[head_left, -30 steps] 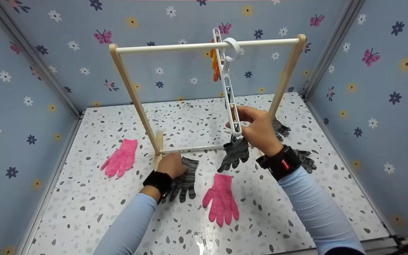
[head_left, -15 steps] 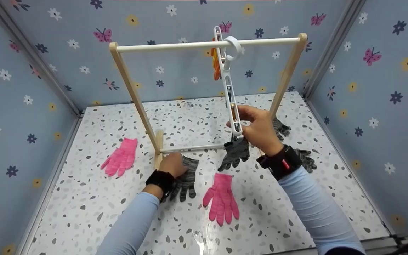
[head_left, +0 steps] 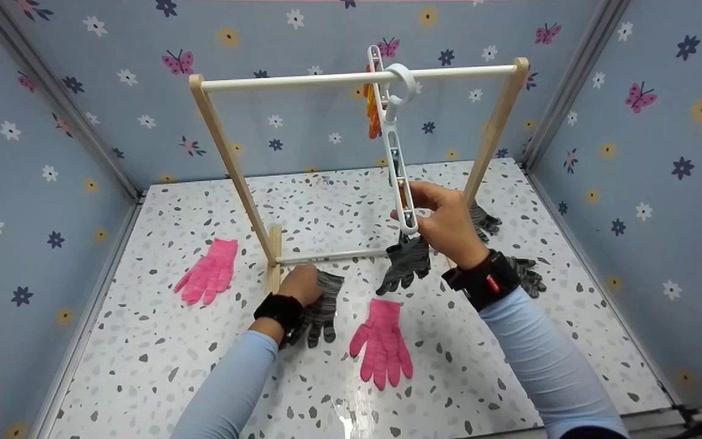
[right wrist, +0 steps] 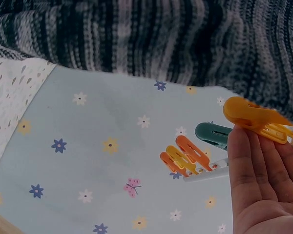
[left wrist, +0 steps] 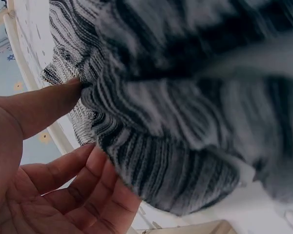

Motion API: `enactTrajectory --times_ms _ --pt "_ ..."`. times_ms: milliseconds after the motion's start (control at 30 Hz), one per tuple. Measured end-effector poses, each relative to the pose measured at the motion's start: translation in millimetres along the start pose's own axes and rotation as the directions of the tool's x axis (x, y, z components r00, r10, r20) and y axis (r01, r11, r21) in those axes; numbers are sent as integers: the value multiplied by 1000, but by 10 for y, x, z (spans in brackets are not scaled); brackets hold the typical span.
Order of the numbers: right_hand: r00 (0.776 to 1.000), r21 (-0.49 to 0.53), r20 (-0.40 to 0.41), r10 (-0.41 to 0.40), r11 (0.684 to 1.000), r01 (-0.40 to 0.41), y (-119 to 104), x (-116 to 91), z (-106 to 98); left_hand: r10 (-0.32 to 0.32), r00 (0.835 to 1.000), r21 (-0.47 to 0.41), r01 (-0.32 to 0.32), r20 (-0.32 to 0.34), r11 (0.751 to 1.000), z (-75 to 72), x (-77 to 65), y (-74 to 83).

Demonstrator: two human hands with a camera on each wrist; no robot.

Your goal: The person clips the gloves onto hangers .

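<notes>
My left hand [head_left: 302,285] pinches a dark grey striped knit glove [head_left: 325,311] low over the table. In the left wrist view its thumb and fingers lie on either side of the bunched glove [left wrist: 151,122]. My right hand [head_left: 448,224] is at the near end of a white clip hanger [head_left: 391,131]. Its fingers touch a yellow clothespin [right wrist: 254,116] in the right wrist view; the thumb is hidden there. Another grey striped glove [head_left: 407,262] hangs from the hanger's near end. Further along are green [right wrist: 212,134] and orange clothespins [right wrist: 193,151].
The hanger hooks over the white bar [head_left: 290,80] of a wooden rack [head_left: 232,164]. Pink gloves lie on the speckled table, one left [head_left: 208,272] and one in front [head_left: 381,344]. More grey gloves [head_left: 528,277] lie right, partly hidden. Patterned walls enclose the table.
My left hand has shifted slightly to the right, still on the glove. My right hand, the hanger and the hanging glove stay almost in place.
</notes>
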State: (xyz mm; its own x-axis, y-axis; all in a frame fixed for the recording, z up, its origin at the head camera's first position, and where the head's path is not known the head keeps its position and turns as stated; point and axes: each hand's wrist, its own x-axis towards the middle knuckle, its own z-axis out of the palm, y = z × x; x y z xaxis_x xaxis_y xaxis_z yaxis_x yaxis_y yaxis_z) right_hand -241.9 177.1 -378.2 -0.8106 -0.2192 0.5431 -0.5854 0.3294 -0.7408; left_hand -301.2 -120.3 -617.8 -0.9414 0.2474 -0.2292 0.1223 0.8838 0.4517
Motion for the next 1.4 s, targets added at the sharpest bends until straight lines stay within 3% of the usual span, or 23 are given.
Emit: enactTrajectory --times_ms 67,333,700,1033,1400 --pt "1000 -1 0 -7 1000 7 5 -1 -3 1 1000 -29 0 14 1000 71 80 -69" --pt "1000 0 9 -2 1000 2 -3 3 -3 11 997 -126 0 82 992 121 253 -243" --pt "999 8 34 22 1000 -22 -13 19 -10 22 994 -177 -3 105 984 136 263 -256" --pt "998 -5 54 39 999 -39 -45 40 -28 129 991 -177 -123 23 977 155 252 -268" --pt "995 4 60 75 997 -75 -73 64 -36 135 991 -149 -134 2 980 170 276 -290"
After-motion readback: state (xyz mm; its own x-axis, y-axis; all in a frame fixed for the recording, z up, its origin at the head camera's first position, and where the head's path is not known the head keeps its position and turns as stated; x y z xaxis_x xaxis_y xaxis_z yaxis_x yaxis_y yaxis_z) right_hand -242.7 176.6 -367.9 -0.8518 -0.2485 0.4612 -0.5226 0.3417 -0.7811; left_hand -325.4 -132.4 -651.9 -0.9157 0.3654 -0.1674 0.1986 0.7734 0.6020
